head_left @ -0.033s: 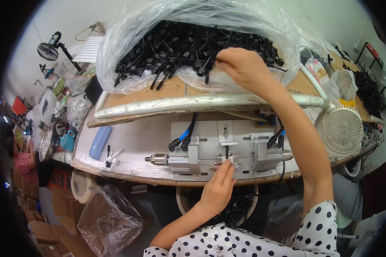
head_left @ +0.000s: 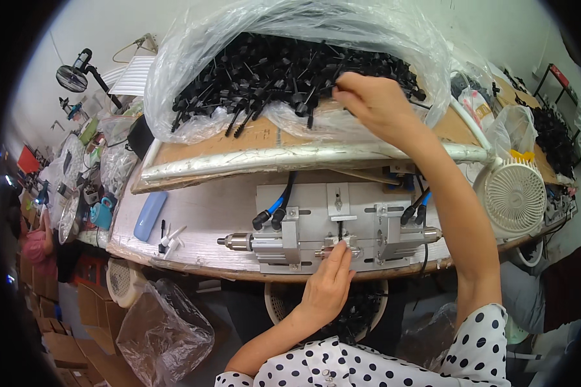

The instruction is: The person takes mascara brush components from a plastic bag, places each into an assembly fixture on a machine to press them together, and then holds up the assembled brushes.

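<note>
My left hand rests at the metal fixture on the bench. Its fingers are stretched out, their tips touching a small metal holder. Just beyond those fingertips a thin black rod stands in the holder; its lower end is hidden. Over the front of a heap of black mascara wands, my right hand is closed, thumb and fingers pinched together. A thin dark stem, seemingly one mascara wand, shows at its fingertips. The heap lies in a clear plastic bag on a raised cardboard-covered shelf.
Pneumatic cylinders with black and blue hoses flank the holder. A blue case and small white pieces lie left on the bench. A white fan stands right. Beneath the bench edge is a basket with black parts.
My right hand has drawn slightly back and to the right, away from the heap, with its fingers still pinched. My left hand stays at the holder.
</note>
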The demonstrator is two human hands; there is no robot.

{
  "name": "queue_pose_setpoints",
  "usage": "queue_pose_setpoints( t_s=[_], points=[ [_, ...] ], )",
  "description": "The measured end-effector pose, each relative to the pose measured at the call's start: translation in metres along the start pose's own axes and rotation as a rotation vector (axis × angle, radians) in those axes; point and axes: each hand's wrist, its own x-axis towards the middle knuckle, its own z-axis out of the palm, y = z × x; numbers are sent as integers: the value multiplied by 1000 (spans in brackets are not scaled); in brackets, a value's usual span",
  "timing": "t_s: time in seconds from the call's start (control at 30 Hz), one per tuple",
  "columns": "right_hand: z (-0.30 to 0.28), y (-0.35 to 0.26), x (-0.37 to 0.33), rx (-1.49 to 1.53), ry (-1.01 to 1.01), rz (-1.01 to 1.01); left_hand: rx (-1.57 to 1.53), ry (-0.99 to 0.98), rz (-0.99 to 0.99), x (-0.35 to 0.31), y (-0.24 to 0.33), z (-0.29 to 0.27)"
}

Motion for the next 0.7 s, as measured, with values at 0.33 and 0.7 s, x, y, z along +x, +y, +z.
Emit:
queue_pose_setpoints(
  t_s=[0.33,0.7],
  points=[
    [-60,-16,-72,938,-45,622,7,-35,32,8,-2,-8],
    [-3,-100,-177,274,-215,-211,-70,167,132,112,-32,-95]
  ],
)
